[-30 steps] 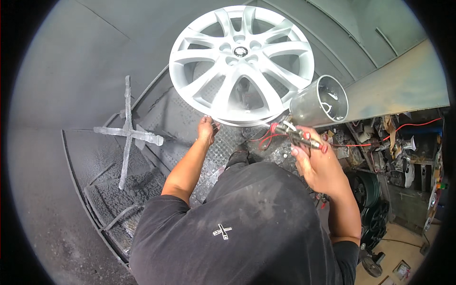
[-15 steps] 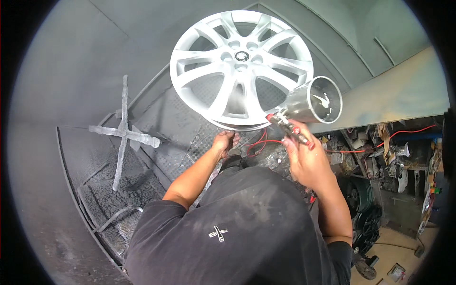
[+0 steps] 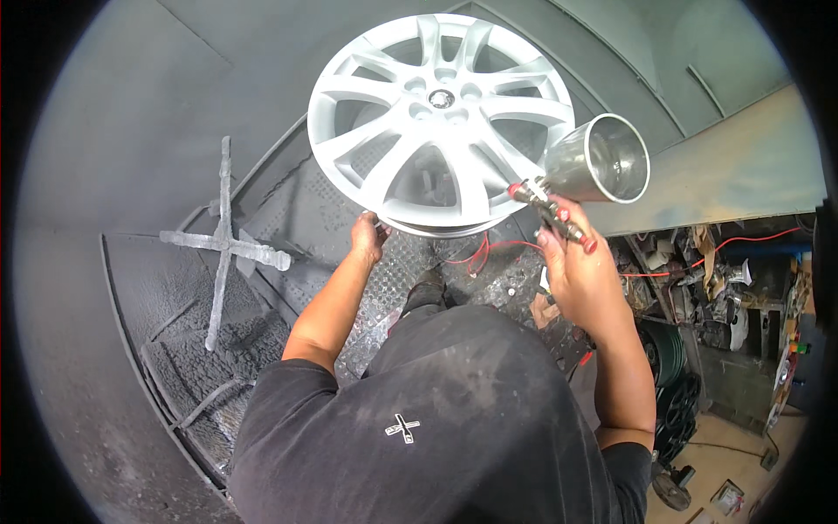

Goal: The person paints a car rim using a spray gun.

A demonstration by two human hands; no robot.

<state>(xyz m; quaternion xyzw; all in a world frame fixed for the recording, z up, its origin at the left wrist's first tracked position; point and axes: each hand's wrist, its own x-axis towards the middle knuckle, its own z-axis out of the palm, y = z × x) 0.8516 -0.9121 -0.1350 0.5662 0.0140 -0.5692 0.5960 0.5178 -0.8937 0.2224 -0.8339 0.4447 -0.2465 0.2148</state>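
Observation:
A silver-white alloy wheel (image 3: 410, 157) lies face up in front of me, its double spokes spread round a dark centre cap. My left hand (image 3: 370, 237) is closed at its near left edge, fingertips partly hidden beneath the rim. In my right hand (image 3: 580, 271) is a spray gun (image 3: 554, 217) with red-tipped fittings, gripped at the wheel's near right side. Its open metal cup (image 3: 602, 162) tilts to the right, and the inside looks shiny and wet. The gun's nozzle end is close to the wheel's rim.
A grey, paint-crusted cross-shaped stand (image 3: 224, 244) is at left. A red hose (image 3: 480, 253) runs below the wheel and on past cluttered shelves (image 3: 724, 288) at right. Grey booth walls (image 3: 131, 113) surround the far side. A patterned floor plate (image 3: 393, 284) lies under me.
The wheel has turned, its spokes now at different angles. My left hand has moved left and up along the rim. My right hand and the spray gun have shifted right and slightly up.

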